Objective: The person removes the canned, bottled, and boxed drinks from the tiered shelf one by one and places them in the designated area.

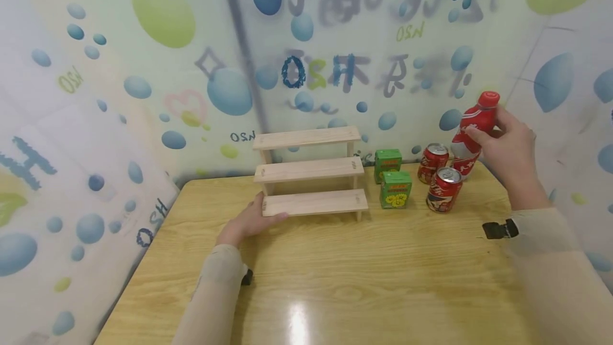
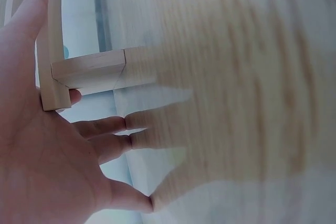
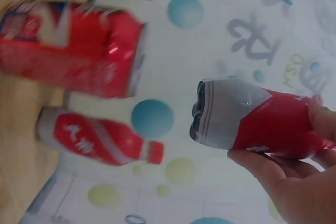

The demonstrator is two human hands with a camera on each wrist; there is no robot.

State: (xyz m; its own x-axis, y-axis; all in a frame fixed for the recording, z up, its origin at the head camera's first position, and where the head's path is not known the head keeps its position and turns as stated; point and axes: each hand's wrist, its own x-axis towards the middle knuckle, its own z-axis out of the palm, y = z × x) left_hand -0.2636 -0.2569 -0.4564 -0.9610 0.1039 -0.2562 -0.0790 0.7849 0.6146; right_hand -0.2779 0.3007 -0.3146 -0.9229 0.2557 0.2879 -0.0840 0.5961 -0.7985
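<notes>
My right hand [image 1: 510, 148] holds a red and silver plastic bottle [image 1: 479, 118] in the air, thumb on one side and fingers on the other. The right wrist view shows its clear base [image 3: 197, 111] off the table. A second red bottle [image 3: 100, 136] stands on the table, mostly hidden in the head view. Two red cans, a front one [image 1: 444, 190] and a rear one [image 1: 433, 163], stand near it. At the left end of a three-tier wooden rack [image 1: 313, 204], my left hand [image 1: 251, 217] grips the lowest plank, its other fingertips touching the table.
Two green boxes, one in front [image 1: 396, 190] and one behind [image 1: 387, 161], stand between the rack and the cans. The wooden table [image 1: 335, 270] meets a patterned curtain [image 1: 191, 89] at the back. Curtains also flank both sides.
</notes>
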